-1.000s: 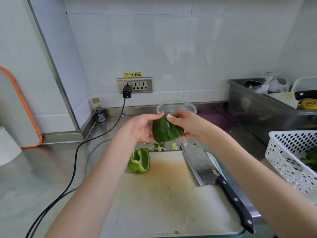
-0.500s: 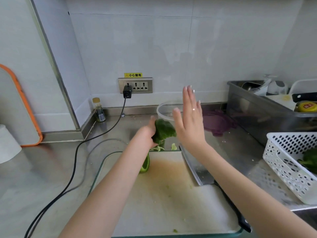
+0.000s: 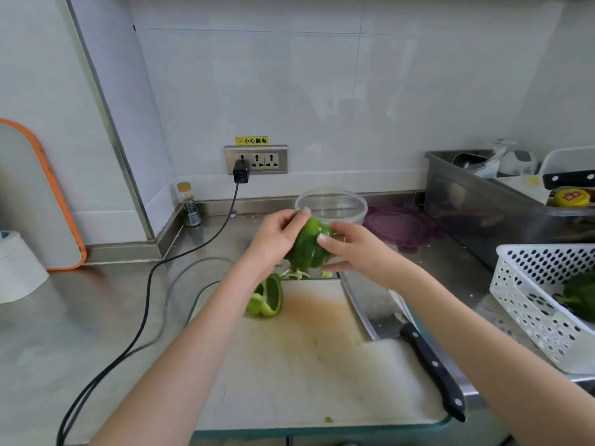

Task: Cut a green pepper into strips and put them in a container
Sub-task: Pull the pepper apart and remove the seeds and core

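Both hands hold a green pepper half (image 3: 309,247) in the air above the far edge of the white cutting board (image 3: 309,365). My left hand (image 3: 273,239) grips its left side and my right hand (image 3: 354,249) grips its right side. A second pepper half (image 3: 265,300) lies cut side up on the board's far left. Pale core scraps (image 3: 297,274) sit just past the board. A cleaver (image 3: 402,333) with a black handle lies along the board's right edge. The clear round container (image 3: 331,204) stands behind the hands.
A purple lid (image 3: 401,225) lies right of the container. A white perforated basket (image 3: 544,300) with greens and a steel bin (image 3: 483,201) stand at the right. A black cable (image 3: 145,300) runs from the wall socket across the counter. A small bottle (image 3: 190,206) stands in the corner.
My right hand, lifted open off the pepper half a moment ago, has come back down and grips it again. My left hand kept hold of the pepper throughout.
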A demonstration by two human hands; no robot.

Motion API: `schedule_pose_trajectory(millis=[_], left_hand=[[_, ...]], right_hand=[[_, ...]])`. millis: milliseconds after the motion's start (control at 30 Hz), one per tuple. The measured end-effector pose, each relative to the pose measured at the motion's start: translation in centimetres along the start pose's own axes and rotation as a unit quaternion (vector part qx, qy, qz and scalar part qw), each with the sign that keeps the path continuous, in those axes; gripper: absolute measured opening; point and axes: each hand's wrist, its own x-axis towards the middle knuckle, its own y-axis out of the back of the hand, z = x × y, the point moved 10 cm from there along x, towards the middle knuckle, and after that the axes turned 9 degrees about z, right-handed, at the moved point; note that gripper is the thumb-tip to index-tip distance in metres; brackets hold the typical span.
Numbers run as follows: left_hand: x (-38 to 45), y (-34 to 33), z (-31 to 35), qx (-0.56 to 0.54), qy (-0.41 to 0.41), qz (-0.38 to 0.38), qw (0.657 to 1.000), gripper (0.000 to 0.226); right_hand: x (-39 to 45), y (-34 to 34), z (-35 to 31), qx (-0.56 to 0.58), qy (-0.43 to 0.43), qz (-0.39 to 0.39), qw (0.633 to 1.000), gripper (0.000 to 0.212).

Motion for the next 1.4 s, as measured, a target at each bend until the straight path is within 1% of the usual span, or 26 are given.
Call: schedule_pose_trajectory(millis=[33, 67, 100, 133, 200, 233, 300, 333, 400, 433, 500, 567, 600, 633, 667, 700, 733, 800, 933, 1000, 1067, 1133, 1233, 1267, 1333, 1400], left_hand=[[-0.7, 0.1, 1.3, 0.052, -0.061, -0.040, 0.996, 0.016], [-1.6, 0.2, 1.9, 0.101, -0.094, -0.081, 0.987, 0.010], [-2.7, 0.1, 1.9, 0.147, -0.110, -0.119, 0.976, 0.009], [-3.6, 0.3, 1.1, 0.191, -0.114, -0.137, 0.965, 0.015], [-5.0, 0.4, -1.3, 0.258, -0.122, -0.145, 0.947, 0.019], [-5.8, 0.2, -2.5, 0.294, -0.129, -0.153, 0.935, 0.020], [-7.4, -0.4, -3.6, 0.362, -0.150, -0.165, 0.905, 0.024], [-7.8, -0.4, -3.8, 0.375, -0.157, -0.166, 0.899, 0.029], [-8.4, 0.1, -3.1, 0.367, -0.176, -0.152, 0.901, 0.040], [-8.5, 0.5, -2.5, 0.360, -0.184, -0.137, 0.904, 0.046], [-8.6, 0.9, -1.6, 0.372, -0.192, -0.115, 0.901, 0.059], [-8.7, 0.2, -1.4, 0.416, -0.188, -0.124, 0.881, 0.074], [-8.8, -0.6, -1.4, 0.439, -0.190, -0.135, 0.868, 0.081], [-8.7, -1.5, -1.5, 0.463, -0.196, -0.145, 0.852, 0.087], [-8.6, -2.3, -1.7, 0.483, -0.201, -0.155, 0.838, 0.092], [-8.5, -3.0, -2.1, 0.495, -0.194, -0.166, 0.830, 0.095], [-8.3, -3.4, -2.6, 0.496, -0.177, -0.176, 0.832, 0.097], [-8.1, -3.7, -3.4, 0.475, -0.130, -0.184, 0.851, 0.095], [-9.2, -4.3, -3.3, 0.393, -0.094, -0.164, 0.900, 0.091], [-9.5, -4.0, -3.5, 0.341, -0.075, -0.125, 0.929, 0.088], [-9.9, -3.6, -4.0, 0.299, -0.047, -0.098, 0.948, 0.083], [-10.5, -3.5, -4.4, 0.278, -0.034, -0.085, 0.956, 0.080], [-10.8, -3.8, -4.3, 0.250, -0.043, -0.065, 0.965, 0.073], [-10.9, -4.0, -4.5, 0.219, -0.025, -0.067, 0.973, 0.067], [-11.3, -4.5, -4.9, 0.110, 0.032, -0.062, 0.991, 0.059], [-11.6, -4.5, -4.8, 0.010, 0.065, -0.030, 0.997, 0.058]], right_hand=[[-0.7, 0.3, -0.4, -0.032, 0.039, 0.005, 0.999, 0.017], [-1.4, 0.9, -1.0, -0.084, 0.096, 0.031, 0.991, 0.016], [-2.2, 1.4, -1.2, -0.153, 0.147, 0.056, 0.976, 0.021], [-3.1, 1.1, -1.0, -0.213, 0.183, 0.061, 0.958, 0.023], [-4.5, -0.9, 0.4, -0.300, 0.222, 0.016, 0.928, 0.021], [-5.0, -2.0, 1.5, -0.336, 0.218, -0.018, 0.916, 0.024], [-5.6, -3.3, 3.1, -0.361, 0.204, -0.064, 0.908, 0.030], [-5.8, -3.3, 3.3, -0.360, 0.192, -0.072, 0.910, 0.035], [-6.3, -2.1, 2.8, -0.344, 0.157, -0.065, 0.923, 0.047], [-6.5, -0.9, 2.6, -0.333, 0.138, -0.039, 0.932, 0.049], [-7.1, 2.5, 2.2, -0.312, 0.101, 0.073, 0.942, 0.042], [-7.9, 5.8, 3.3, -0.337, 0.020, 0.185, 0.923, 0.033], [-8.3, 6.8, 4.7, -0.366, -0.044, 0.206, 0.906, 0.038], [-8.9, 7.2, 6.0, -0.396, -0.105, 0.201, 0.890, 0.047], [-9.3, 7.0, 7.2, -0.422, -0.142, 0.181, 0.877, 0.055], [-9.5, 6.7, 7.8, -0.445, -0.153, 0.164, 0.867, 0.061], [-9.6, 6.4, 8.1, -0.463, -0.153, 0.157, 0.859, 0.065], [-9.4, 6.3, 8.7, -0.480, -0.154, 0.157, 0.849, 0.067], [-9.3, 6.6, 9.0, -0.485, -0.177, 0.165, 0.840, 0.056], [-9.3, 6.6, 8.8, -0.467, -0.181, 0.164, 0.850, 0.049], [-9.3, 6.5, 8.7, -0.444, -0.195, 0.156, 0.861, 0.053], [-9.4, 6.2, 8.3, -0.428, -0.209, 0.147, 0.867, 0.057], [-9.4, 5.3, 7.4, -0.404, -0.205, 0.122, 0.883, 0.046], [-9.5, 5.1, 7.2, -0.393, -0.205, 0.123, 0.888, 0.043], [-9.8, 5.2, 7.1, -0.354, -0.213, 0.144, 0.899, 0.044], [-10.0, 5.1, 7.1, -0.317, -0.209, 0.175, 0.908, 0.045]])
